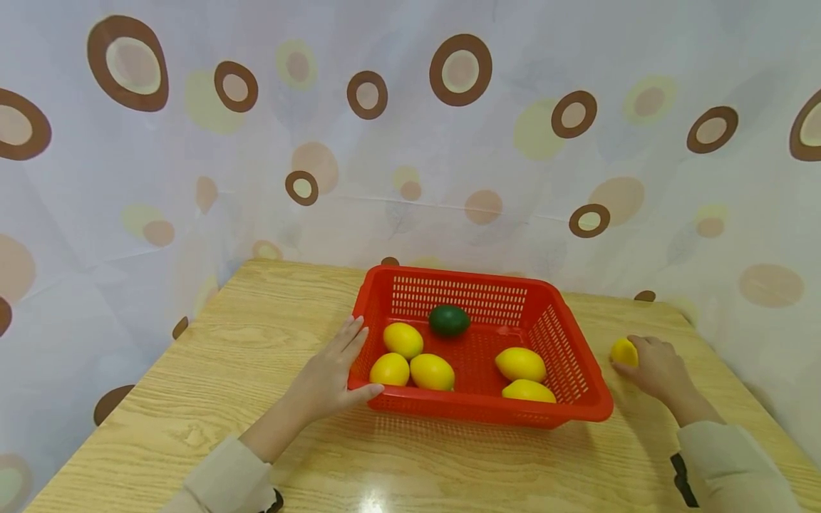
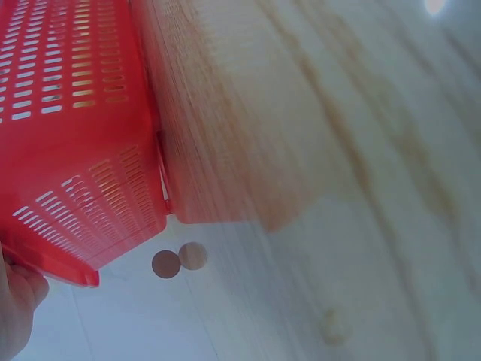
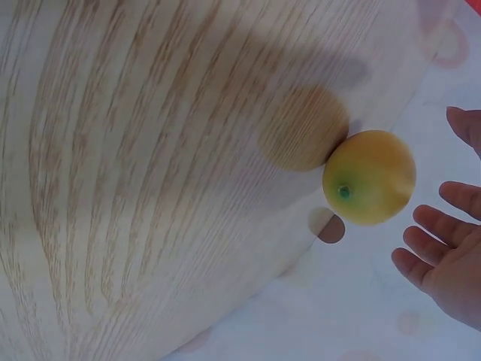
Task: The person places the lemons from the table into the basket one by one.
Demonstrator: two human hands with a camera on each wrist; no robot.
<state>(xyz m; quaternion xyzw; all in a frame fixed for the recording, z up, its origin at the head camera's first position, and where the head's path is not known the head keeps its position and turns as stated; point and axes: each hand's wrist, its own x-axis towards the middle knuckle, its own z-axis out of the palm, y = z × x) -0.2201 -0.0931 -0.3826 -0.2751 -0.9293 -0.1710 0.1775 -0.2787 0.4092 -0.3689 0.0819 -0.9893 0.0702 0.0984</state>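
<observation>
My left hand rests on the left rim of a red plastic basket, its fingers straight along the side and the thumb over the near corner. Part of that hand shows at the basket's edge in the left wrist view. To the right of the basket, a yellow lemon lies on the table. Beside it is my right hand. The right wrist view shows its fingers spread and slightly bent, with a gap between them and the lemon.
Inside the basket, several lemons sit at the left and right, with a dark green oval fruit toward the back. The wooden table meets a patterned cloth behind.
</observation>
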